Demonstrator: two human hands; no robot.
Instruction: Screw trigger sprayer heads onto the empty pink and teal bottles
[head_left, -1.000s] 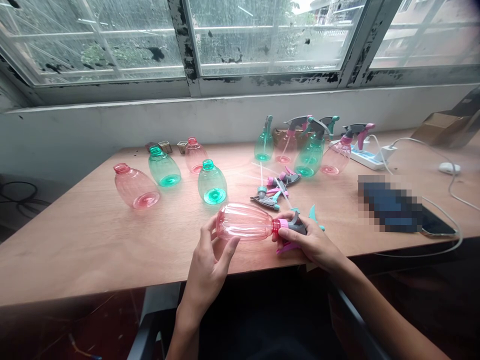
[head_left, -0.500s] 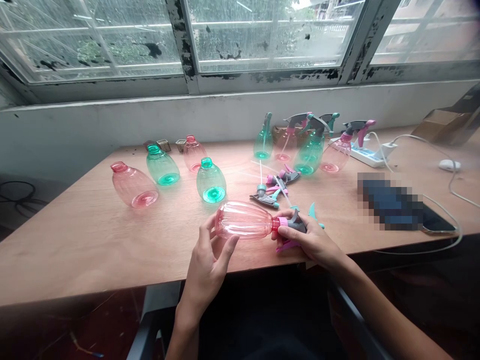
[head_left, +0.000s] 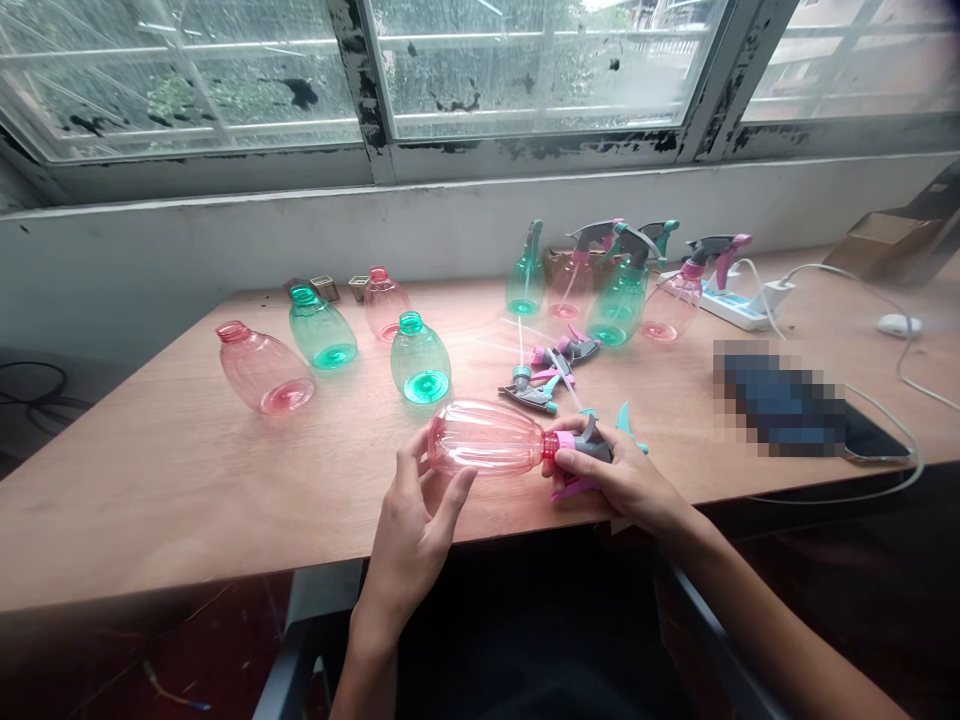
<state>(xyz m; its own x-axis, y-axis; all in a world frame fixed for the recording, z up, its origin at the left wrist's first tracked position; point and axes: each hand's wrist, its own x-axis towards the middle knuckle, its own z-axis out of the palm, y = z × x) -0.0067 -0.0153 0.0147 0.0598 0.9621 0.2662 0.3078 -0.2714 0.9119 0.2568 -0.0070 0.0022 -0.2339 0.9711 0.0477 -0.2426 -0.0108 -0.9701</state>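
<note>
A clear pink spray bottle (head_left: 487, 437) lies sideways in the air over the table's front edge, its base to the left. My left hand (head_left: 420, 510) is closed around the base end, thumb below and fingers behind. At the neck, my right hand (head_left: 607, 470) grips the grey and pink spray head (head_left: 592, 446), thumb and fingers at the pink collar. The collar sits against the bottle's neck; whether it is fully screwed on I cannot tell. Just beyond lie several loose spray heads, among them a grey and teal one (head_left: 529, 392) with its tube pointing away.
Open-topped bottles stand at left, including a pink bottle (head_left: 266, 368) and a green bottle (head_left: 421, 362). Bottles with spray heads, such as a green one (head_left: 619, 300), stand at the back. A power strip (head_left: 739, 305), a phone (head_left: 874, 435) and white cables occupy the right side.
The view has shifted slightly. Both hands keep the same hold on the pink spray bottle and its spray head; no clear turning shows.
</note>
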